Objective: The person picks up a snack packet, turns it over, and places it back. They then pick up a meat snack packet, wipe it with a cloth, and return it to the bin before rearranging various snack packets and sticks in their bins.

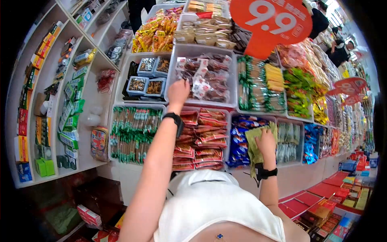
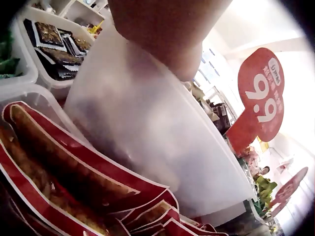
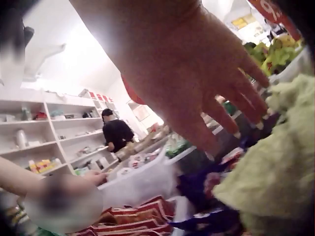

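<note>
In the head view my left hand (image 1: 179, 93) reaches over the near wall of a white bin (image 1: 234, 86). Its fingers are down among clear packs of dark brown food (image 1: 213, 78) with red-and-white labels. The left wrist view shows the forearm crossing the rim of the frosted bin (image 2: 162, 132), which hides the hand; I cannot tell whether it grips a pack. My right hand (image 1: 266, 143) is at a crumpled pale green cloth (image 1: 254, 151) over blue packets (image 1: 238, 141). Spread fingers of the right hand (image 3: 197, 83) show beside the cloth (image 3: 275, 172).
Red snack packets (image 1: 201, 137) fill the bin nearest my body, with green-and-brown sticks (image 1: 135, 133) to its left. A red 9.9 price sign (image 1: 274, 22) rises at the back. White shelves (image 1: 60, 88) line the left side, and a person in black (image 3: 115, 130) stands farther off.
</note>
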Demonstrator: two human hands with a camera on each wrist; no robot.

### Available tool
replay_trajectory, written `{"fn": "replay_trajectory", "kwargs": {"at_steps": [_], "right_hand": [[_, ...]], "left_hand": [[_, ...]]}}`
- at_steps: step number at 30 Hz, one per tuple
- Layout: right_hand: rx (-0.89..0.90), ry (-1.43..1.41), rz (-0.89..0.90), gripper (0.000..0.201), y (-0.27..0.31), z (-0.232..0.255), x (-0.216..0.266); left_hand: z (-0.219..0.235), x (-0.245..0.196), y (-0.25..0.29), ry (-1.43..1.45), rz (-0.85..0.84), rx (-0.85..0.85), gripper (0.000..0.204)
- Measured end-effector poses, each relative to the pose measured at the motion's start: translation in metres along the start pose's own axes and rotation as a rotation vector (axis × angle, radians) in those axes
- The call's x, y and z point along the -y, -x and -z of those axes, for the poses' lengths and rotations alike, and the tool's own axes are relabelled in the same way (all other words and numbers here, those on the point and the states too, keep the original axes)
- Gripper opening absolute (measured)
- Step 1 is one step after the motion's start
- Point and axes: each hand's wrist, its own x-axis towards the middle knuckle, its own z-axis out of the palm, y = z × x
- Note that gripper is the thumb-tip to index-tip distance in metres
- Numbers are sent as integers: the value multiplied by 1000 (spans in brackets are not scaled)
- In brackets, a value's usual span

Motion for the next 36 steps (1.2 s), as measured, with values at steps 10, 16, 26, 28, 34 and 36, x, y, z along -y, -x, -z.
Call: {"fn": "replay_trajectory", "kwargs": {"at_steps": [10,16,26,28,34,36], "right_hand": [[-418,-198,68,24,65,-70,-59],[-536,-522,55,25,104,-25,-47],[-438,-982,466,16,169,44,7],[23,-1276,542,14,176,41,17],[750,-1550,555,17,207,33,45],[777,-1522,496,27,217,35,44]], "left_hand": [[65,-47,49,497,-152,111,34],[87,-30,132,423,-144,362,41],[153,-62,264,152,-192,467,37],[160,-92,290,301,-242,599,50],[118,-112,360,676,-309,729,49],[110,-112,382,608,-370,515,41]]}}
